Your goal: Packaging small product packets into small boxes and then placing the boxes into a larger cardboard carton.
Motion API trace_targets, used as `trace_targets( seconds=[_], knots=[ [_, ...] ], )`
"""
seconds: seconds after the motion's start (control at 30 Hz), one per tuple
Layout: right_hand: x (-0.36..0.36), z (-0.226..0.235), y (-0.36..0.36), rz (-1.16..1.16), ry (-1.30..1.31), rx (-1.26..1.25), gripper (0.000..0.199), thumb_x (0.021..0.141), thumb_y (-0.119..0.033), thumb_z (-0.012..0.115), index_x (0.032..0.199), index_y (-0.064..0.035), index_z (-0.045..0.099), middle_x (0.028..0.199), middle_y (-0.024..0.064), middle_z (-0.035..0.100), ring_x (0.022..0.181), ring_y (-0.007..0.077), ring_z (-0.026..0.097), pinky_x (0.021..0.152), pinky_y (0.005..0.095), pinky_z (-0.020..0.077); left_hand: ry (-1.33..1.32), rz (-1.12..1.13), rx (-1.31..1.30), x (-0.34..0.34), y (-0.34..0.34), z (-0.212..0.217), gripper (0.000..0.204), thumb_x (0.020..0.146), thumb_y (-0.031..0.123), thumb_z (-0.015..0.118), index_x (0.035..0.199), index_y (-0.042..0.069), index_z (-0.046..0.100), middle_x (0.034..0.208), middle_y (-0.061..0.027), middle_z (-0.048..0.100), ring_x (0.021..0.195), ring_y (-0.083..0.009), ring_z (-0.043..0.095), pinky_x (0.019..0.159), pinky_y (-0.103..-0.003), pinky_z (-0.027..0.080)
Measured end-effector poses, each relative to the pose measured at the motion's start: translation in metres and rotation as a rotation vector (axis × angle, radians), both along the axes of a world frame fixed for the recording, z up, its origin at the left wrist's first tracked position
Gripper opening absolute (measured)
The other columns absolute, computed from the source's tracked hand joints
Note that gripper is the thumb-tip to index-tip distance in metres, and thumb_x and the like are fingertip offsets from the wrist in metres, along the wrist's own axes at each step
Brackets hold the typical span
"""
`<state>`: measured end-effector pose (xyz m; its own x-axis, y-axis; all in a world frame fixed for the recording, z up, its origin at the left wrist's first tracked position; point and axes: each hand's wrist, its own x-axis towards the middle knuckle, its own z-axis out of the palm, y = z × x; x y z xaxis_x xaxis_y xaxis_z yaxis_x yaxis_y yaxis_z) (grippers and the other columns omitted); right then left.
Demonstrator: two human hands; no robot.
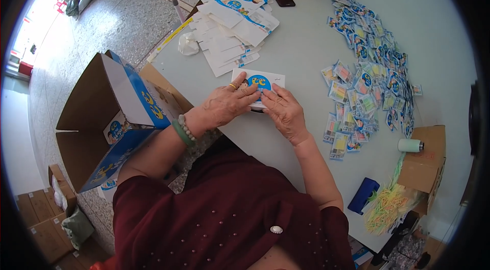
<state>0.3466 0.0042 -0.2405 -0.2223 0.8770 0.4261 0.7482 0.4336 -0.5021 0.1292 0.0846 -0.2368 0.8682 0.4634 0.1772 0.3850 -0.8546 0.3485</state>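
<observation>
White card packet (260, 82) with a blue round print lies flat on the table (301, 50) near its front edge, pinned under both hands. Left hand (228, 104) and right hand (284, 111) have fingers pressed together on its lower edge, pinching nothing. Judged sound practice: press evenly along the edge, keep the packet square, clear of the loose sachets (365, 81) to the right.
</observation>
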Motion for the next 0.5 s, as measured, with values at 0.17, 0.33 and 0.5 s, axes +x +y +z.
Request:
trace_targets(
  seconds=[0.17,0.33,0.5],
  knots=[
    [0.002,-0.005,0.003,0.033,0.05,-0.016,0.032,0.076,-0.013,0.071,0.108,-0.0115,0.068,0.114,0.0046,0.065,0.118,0.0255,0.052,0.099,0.0363,0.043,-0.145,-0.085,-0.094,-0.01,0.014,-0.011,0.052,0.08,0.019,0.068,0.129,0.013,0.053,0.133,-0.0056,0.051,0.136,-0.0373,0.03,0.105,-0.041,0.038],
    [0.002,-0.023,-0.004,0.004,-0.065,0.145,0.032,0.075,-0.013,0.071,0.107,-0.0123,0.068,0.114,0.0053,0.065,0.119,0.0259,0.052,0.101,0.0401,0.0413,-0.12,-0.139,0.027,-0.013,0.007,-0.005,0.055,0.08,0.015,0.066,0.132,0.016,0.048,0.138,-0.0033,0.043,0.135,-0.0384,0.029,0.101,-0.042,0.042],
    [0.001,-0.019,-0.006,0.01,-0.103,0.145,0.037,0.075,-0.012,0.07,0.111,-0.0119,0.064,0.12,0.0052,0.062,0.121,0.0258,0.051,0.104,0.0431,0.0366,-0.038,-0.076,0.09,-0.014,-0.003,-0.005,0.053,0.081,0.011,0.061,0.132,0.018,0.047,0.139,-0.0037,0.041,0.136,-0.038,0.029,0.098,-0.042,0.043]
  ],
)
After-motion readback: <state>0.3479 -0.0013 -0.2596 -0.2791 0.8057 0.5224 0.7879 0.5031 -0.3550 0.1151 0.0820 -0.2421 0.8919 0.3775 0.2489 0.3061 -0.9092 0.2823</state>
